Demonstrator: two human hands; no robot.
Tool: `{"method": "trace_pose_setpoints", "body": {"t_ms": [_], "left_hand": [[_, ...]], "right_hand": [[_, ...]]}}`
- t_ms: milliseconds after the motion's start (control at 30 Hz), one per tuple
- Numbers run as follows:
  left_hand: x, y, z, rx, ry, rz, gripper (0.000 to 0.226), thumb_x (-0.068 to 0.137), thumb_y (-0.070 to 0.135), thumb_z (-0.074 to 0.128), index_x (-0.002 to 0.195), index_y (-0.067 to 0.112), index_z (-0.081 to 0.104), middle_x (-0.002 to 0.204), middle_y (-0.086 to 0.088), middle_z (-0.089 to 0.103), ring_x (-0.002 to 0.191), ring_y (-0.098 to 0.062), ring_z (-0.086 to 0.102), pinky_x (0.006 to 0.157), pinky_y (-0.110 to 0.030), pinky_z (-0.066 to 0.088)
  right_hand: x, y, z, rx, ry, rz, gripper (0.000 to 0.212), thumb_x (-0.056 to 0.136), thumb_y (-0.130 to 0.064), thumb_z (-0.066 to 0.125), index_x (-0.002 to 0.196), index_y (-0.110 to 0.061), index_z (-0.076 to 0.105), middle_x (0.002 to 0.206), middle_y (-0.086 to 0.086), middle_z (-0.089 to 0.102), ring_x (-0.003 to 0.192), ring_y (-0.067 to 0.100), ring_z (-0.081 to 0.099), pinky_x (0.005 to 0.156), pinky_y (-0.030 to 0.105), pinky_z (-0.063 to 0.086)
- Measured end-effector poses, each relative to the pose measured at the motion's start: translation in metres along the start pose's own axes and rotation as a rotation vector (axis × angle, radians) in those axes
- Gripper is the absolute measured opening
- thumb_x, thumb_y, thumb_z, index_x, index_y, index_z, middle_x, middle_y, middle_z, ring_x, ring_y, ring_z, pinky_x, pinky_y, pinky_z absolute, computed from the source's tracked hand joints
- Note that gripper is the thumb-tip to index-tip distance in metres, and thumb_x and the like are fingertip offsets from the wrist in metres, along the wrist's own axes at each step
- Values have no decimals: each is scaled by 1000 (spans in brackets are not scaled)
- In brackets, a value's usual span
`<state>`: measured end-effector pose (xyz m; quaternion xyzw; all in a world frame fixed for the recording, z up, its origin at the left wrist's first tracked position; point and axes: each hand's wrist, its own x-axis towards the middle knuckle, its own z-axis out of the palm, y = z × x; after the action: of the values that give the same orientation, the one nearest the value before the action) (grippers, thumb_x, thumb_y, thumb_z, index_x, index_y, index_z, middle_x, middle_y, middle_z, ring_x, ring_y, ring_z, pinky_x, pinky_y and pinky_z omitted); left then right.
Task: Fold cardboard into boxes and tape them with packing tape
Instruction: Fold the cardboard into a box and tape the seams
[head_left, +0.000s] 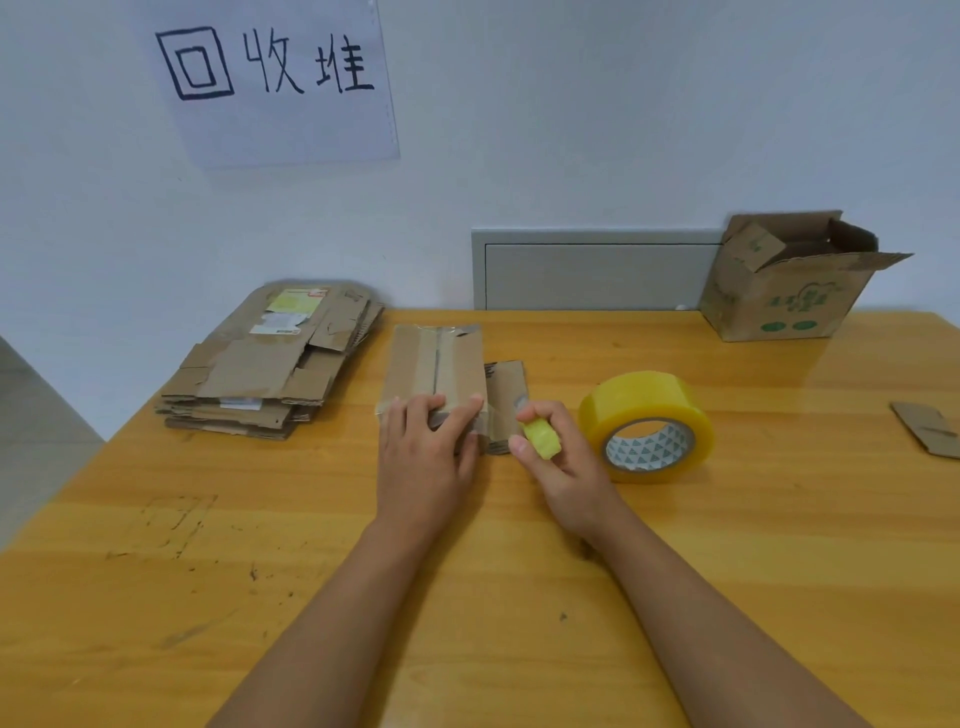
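Mid-frame, the small box (434, 374) lies with its long axis running away from the viewer, bare table (208, 519) below it. The left hand (423, 452) presses flat on its near edge; the right hand (558, 457) pinches a yellow tape wad (542, 439) beside the tape roll (647, 426).

1. Paper sign (280, 83): fixed to the wall, far above and left of the hands, with handwritten black characters.
2. Grey wall panel (597, 270): beyond the hands, behind the table's far edge.
3. Wooden table (208, 519): beneath the hands, surface scuffed at left.
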<state>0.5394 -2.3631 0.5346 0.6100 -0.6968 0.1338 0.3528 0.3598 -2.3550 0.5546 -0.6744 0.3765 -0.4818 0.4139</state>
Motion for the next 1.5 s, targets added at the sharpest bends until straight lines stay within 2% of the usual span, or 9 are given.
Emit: {"method": "trace_pose_setpoints", "body": {"t_ms": [100, 200, 333, 533, 833, 967, 1100, 1333, 1500], "left_hand": [[0, -2, 0, -3, 5, 11, 37, 89, 35, 59, 125, 29, 67, 113, -9, 56, 105, -29, 50, 94, -44, 41], [0, -5, 0, -13, 4, 22, 36, 91, 39, 59, 126, 31, 66, 113, -8, 55, 105, -29, 50, 94, -44, 42], [2, -9, 1, -27, 0, 31, 35, 93, 42, 57, 125, 31, 66, 112, -7, 55, 104, -29, 51, 93, -42, 41], [5, -11, 4, -30, 32, 48, 28, 91, 28, 67, 120, 27, 69, 109, -11, 57, 100, -31, 53, 91, -47, 43], [5, -10, 4, -33, 30, 49, 32, 88, 23, 74, 119, 26, 69, 109, -12, 58, 100, -32, 53, 91, -48, 44], [5, -10, 3, -30, 28, 50, 29, 90, 25, 69, 119, 26, 69, 110, -12, 58, 100, -32, 53, 88, -45, 43], [5, -9, 3, -30, 17, 38, 31, 89, 23, 73, 120, 26, 69, 111, -12, 58, 101, -31, 52, 87, -42, 42], [4, -10, 4, -31, 24, 42, 31, 90, 23, 72, 121, 27, 69, 110, -11, 57, 101, -31, 52, 87, -44, 44], [4, -10, 1, -33, 2, 34, 34, 93, 32, 52, 122, 27, 69, 111, -11, 57, 102, -31, 52, 86, -44, 44]], "right_hand": [[0, 2, 0, -39, -42, 15, 22, 88, -48, 59, 104, -35, 51, 89, 12, 50, 77, 42, 46, 67, 47, 41], [-1, 3, -2, -29, -88, 30, 27, 84, -50, 63, 102, -33, 51, 82, -10, 48, 72, 23, 45, 69, 38, 40], [-1, 4, -5, -49, -105, 44, 25, 81, -50, 61, 98, -35, 52, 87, -21, 52, 81, 5, 49, 74, 27, 40], [-1, 5, -5, 31, -88, 78, 25, 78, -39, 52, 101, -35, 57, 82, -4, 54, 72, 16, 45, 69, 37, 38], [0, 4, -6, 14, -118, 95, 32, 79, -40, 51, 108, -29, 59, 91, -5, 60, 83, 16, 53, 77, 37, 44], [0, 3, -7, -1, -135, 112, 34, 78, -39, 53, 110, -29, 60, 91, -10, 62, 88, 21, 57, 84, 45, 48], [1, 1, -5, 4, -151, 147, 40, 75, -46, 55, 112, -34, 59, 94, -13, 63, 97, 25, 59, 89, 43, 48], [1, 1, -7, 0, -184, 171, 32, 84, -33, 56, 115, -34, 57, 101, -7, 64, 102, 23, 59, 93, 41, 48], [0, 2, -9, -43, -274, 200, 29, 91, -31, 57, 119, -39, 54, 106, -12, 64, 100, 14, 59, 91, 33, 46]]}}
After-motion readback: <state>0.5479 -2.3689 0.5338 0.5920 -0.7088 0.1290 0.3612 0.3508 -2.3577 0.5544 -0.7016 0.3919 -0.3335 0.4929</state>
